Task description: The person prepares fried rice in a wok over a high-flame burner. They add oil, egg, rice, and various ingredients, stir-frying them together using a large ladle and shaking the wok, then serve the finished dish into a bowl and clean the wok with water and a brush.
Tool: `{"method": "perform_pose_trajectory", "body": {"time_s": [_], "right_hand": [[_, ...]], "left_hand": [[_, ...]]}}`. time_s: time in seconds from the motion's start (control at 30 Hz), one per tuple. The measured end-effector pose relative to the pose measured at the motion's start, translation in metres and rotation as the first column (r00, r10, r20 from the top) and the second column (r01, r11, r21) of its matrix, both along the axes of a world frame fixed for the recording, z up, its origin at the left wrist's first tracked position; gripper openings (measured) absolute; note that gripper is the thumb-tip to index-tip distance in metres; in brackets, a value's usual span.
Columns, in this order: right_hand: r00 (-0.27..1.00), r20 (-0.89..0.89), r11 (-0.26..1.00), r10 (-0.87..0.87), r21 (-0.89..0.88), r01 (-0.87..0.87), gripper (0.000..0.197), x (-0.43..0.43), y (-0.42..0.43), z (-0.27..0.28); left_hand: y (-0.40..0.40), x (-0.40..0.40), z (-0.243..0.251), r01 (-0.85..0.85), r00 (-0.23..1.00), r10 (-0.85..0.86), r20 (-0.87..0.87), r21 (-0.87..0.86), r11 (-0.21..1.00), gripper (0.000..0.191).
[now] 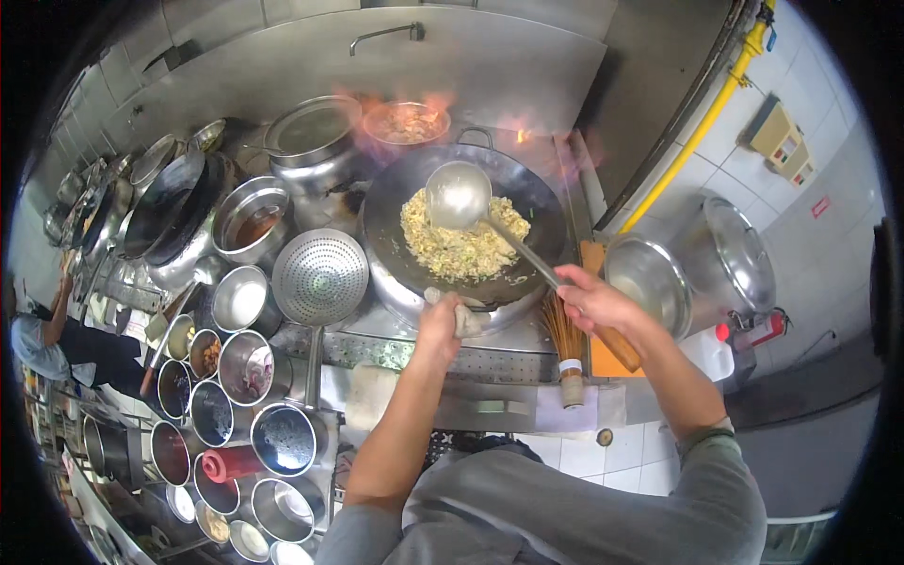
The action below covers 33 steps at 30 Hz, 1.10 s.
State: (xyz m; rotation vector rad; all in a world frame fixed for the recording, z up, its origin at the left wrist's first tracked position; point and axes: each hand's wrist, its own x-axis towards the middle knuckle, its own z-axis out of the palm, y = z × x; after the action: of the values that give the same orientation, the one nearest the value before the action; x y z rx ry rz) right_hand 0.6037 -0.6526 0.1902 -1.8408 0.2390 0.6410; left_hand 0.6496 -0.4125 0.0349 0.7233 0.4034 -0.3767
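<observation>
A large dark wok [544, 205] sits on the range, holding fried rice [459, 258] with bits of egg and green. My left hand [441, 326] grips the wok's near handle through a folded cloth [467, 319]. In my right hand [597, 300] is the long handle of a metal ladle [459, 194], its wooden end under my palm. The ladle's bowl is over the rice, its rounded underside facing up. A bamboo wok brush [565, 339] lies just below the wok's right side.
Flames rise around a pan of food [406, 123] behind the wok. A perforated strainer [320, 277] lies left, beside several metal pots of ingredients [246, 367]. A steel pot [646, 282] and a lidded pot [738, 254] stand right. Another person [70, 346] works far left.
</observation>
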Motion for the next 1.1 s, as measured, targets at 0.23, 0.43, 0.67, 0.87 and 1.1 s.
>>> {"method": "perform_pose_trajectory", "body": {"time_s": [0.23, 0.43, 0.67, 0.87, 1.1], "right_hand": [[0.993, 0.093, 0.991, 0.073, -0.123, -0.061, 0.03, 0.017, 0.006, -0.003], [0.866, 0.38, 0.884, 0.325, -0.448, -0.135, 0.038, 0.021, -0.011, -0.025], [0.953, -0.103, 0.946, 0.286, -0.129, -0.298, 0.056, -0.051, -0.105, 0.063], [0.709, 0.443, 0.695, 0.548, -0.714, -0.091, 0.056, -0.041, -0.076, -0.01], [0.908, 0.247, 0.918, 0.339, -0.297, -0.262, 0.052, -0.063, -0.111, 0.047]], "left_hand": [[-0.002, 0.002, 0.006, 0.016, 0.999, -0.018, 0.039, 0.065, 0.998, 0.019], [0.012, -0.001, 0.015, 0.126, 0.991, -0.126, 0.036, 0.016, 0.992, 0.018], [0.013, -0.068, 0.074, 0.072, 0.997, -0.071, -0.017, 0.085, 0.994, 0.016], [0.018, -0.091, 0.02, 0.166, 0.981, -0.181, 0.066, 0.191, 0.967, 0.023], [0.035, -0.063, 0.082, 0.253, 0.967, -0.254, 0.005, 0.036, 0.967, 0.024]]}}
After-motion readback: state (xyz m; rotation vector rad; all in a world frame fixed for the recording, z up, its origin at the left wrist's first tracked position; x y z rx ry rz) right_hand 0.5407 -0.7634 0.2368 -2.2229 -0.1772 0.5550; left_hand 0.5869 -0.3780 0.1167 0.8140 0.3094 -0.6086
